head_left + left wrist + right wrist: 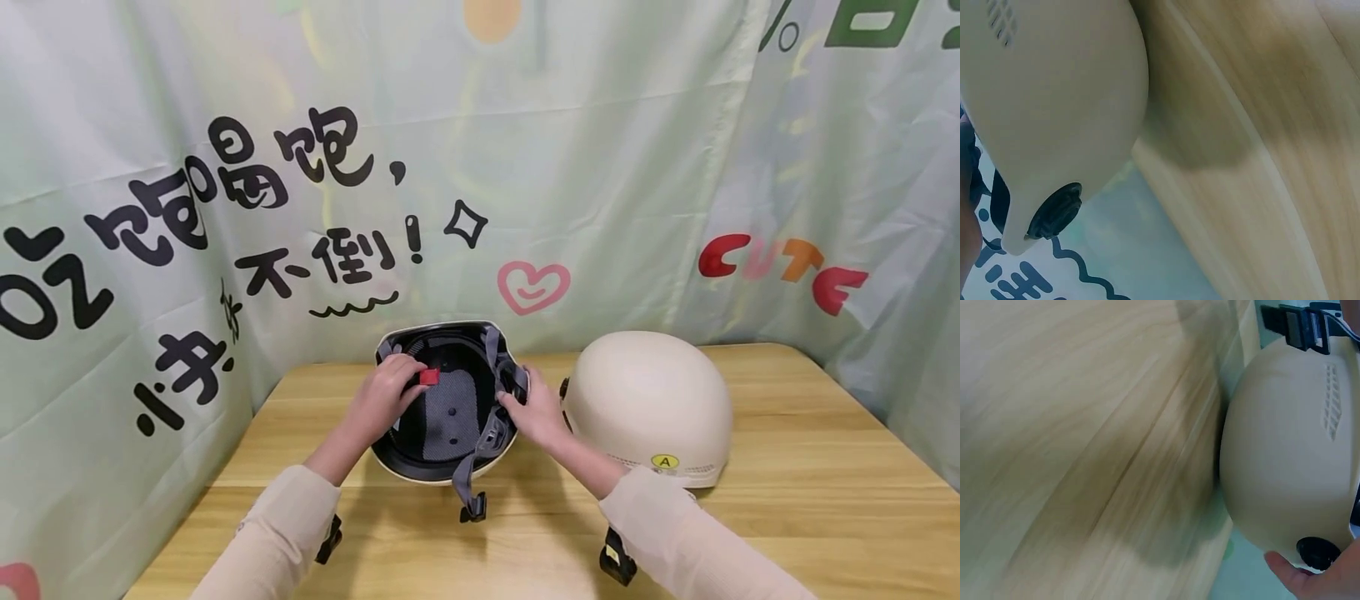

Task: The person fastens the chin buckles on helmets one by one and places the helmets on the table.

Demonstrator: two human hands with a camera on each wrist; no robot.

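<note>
A cream helmet (450, 408) is tipped with its dark padded inside facing me. My left hand (381, 398) reaches over its left rim and pinches a small red piece (429, 377) against the dark lining. On the opposite side, my right hand (536, 410) grips the rim by the grey strap (491, 433). From the front edge hangs a black buckle (473, 507). The right wrist view shows the outer shell (1285, 444), with the right thumb beside a round black knob (1317, 552). Most of the left hand is out of the left wrist view.
A second cream helmet (648, 400) stands dome up on the right, with a yellow A sticker (664, 461). Both sit on a wooden table (825, 467). Behind it hangs a printed curtain (615, 167). Black wrist-strap clips (617, 557) show under the sleeves.
</note>
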